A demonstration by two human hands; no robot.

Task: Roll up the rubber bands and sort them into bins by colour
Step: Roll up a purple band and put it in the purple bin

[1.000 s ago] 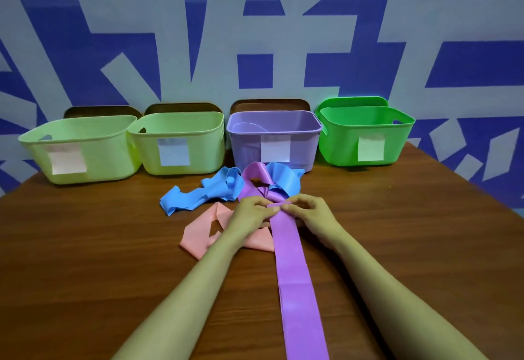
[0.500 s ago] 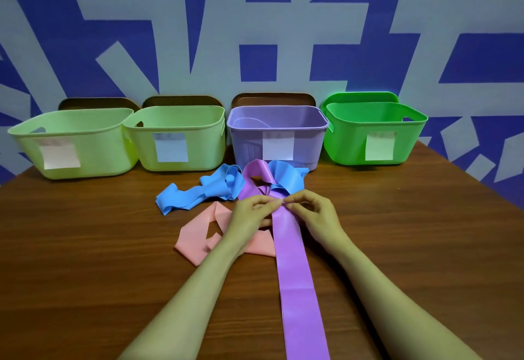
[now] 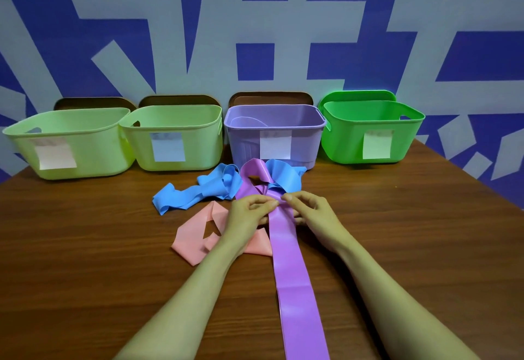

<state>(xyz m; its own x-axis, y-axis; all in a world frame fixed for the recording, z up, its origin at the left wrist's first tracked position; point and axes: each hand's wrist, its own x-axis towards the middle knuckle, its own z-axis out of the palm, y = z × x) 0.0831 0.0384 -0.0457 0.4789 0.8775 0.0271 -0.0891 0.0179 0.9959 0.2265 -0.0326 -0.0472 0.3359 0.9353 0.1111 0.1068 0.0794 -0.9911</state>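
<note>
Left hand (image 3: 246, 213) and right hand (image 3: 313, 212) both pinching the long purple rubber band (image 3: 295, 274), fingers curled; lilac plastic bin (image 3: 276, 121), contents unclear, on the brown wooden table (image 3: 85, 246)

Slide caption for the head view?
Left hand and right hand pinch the purple band, which lies over a pink band and touching a blue band on the table, four bins behind.

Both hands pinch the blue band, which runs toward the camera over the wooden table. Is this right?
No. The head view shows the left hand and right hand pinching the purple band, not the blue band; the rest holds.
</note>
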